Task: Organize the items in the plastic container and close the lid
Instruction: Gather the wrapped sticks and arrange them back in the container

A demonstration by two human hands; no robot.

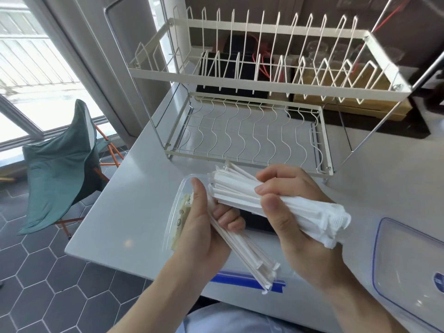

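My left hand point(204, 224) curls round a slim bundle of paper-wrapped straws point(242, 251), thumb up along it, the bundle slanting down toward my lap. My right hand point(286, 212) grips a thicker bundle of white wrapped sticks point(240, 191), fingers folded over the top, thumb pressing its side. Both hover above the clear plastic container point(179, 200) on the smooth grey table point(134, 200). Its clear, blue-edged lid point(408, 260) lies apart, at my right. Behind stands a cream wire dish rack point(252, 92).

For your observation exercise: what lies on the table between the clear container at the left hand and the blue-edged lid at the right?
In the head view, the right hand and its bundle of wrapped straws fill the stretch between container and lid.
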